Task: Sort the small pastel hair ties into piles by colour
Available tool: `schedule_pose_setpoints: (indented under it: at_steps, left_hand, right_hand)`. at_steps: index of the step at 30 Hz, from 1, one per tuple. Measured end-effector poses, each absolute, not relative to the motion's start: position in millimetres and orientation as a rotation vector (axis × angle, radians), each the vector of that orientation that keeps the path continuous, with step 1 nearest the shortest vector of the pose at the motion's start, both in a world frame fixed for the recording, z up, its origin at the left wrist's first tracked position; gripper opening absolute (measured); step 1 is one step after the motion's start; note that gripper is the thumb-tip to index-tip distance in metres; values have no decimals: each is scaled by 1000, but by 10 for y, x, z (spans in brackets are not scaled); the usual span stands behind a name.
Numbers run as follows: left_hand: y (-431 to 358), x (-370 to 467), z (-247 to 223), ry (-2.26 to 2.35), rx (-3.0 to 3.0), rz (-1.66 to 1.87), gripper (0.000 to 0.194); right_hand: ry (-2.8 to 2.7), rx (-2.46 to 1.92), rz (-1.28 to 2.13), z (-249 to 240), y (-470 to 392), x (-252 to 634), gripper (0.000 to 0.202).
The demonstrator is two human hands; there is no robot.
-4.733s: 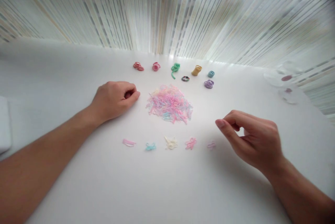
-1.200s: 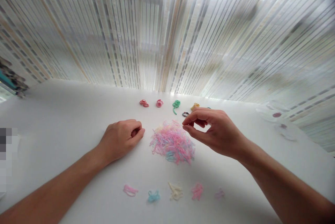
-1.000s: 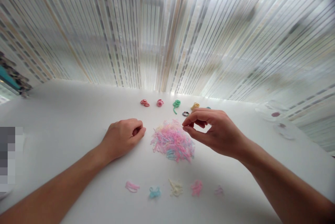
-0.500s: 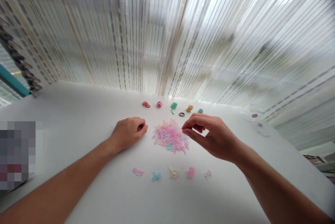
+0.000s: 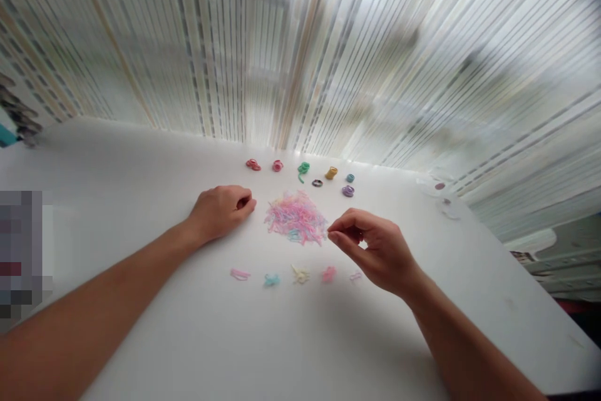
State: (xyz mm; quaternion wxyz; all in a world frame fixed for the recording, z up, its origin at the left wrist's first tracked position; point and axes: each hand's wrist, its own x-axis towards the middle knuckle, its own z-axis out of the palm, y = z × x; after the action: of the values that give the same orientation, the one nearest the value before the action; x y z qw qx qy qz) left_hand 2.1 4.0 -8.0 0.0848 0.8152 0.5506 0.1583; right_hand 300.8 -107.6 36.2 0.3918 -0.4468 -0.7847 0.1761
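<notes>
A loose heap of small pastel rubber bands [image 5: 295,218], mostly pink, lies mid-table. Just off its right edge is my right hand [image 5: 378,248], thumb and forefinger pinched together; anything between the tips is too small to make out. My left hand [image 5: 223,210] rests on the table left of the heap, fingers curled in, with nothing visible in them. Nearer me runs a row of small groups: pink bands [image 5: 240,274], light blue bands [image 5: 271,279], pale yellow bands [image 5: 300,274], brighter pink bands [image 5: 329,274] and faint lilac bands [image 5: 355,276], close to my right wrist.
Behind the heap sit small coiled bundles: red [image 5: 253,164], rose [image 5: 277,165], green [image 5: 303,168], yellow [image 5: 331,172], blue [image 5: 350,177] and purple [image 5: 348,191], plus a dark ring [image 5: 317,183]. A striped curtain [image 5: 263,76] borders the white table [image 5: 225,351]. Clear plastic pieces [image 5: 448,208] lie right.
My right hand has moved nearer to me relative to the heap, uncovering the purple bundle. Its fingers stay pinched. The left hand stays beside the heap, and the whole view has shifted.
</notes>
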Motion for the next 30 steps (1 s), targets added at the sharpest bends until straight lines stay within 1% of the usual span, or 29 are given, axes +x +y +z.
schedule_pose_setpoints:
  at_steps: [6,15,30]
  left_hand:
    - [25,48,-53,1663,2430,448,34]
    - [18,65,-35,1709,2453,431,31]
    - [12,67,-37,1704,2469,436,32]
  right_hand:
    - [-2042,-1129,448,184,-1136,3001,9]
    - [-2264,-989,443,111,-1233,2941,9]
    - [-2400,-981,429,83,-1266,2909,13]
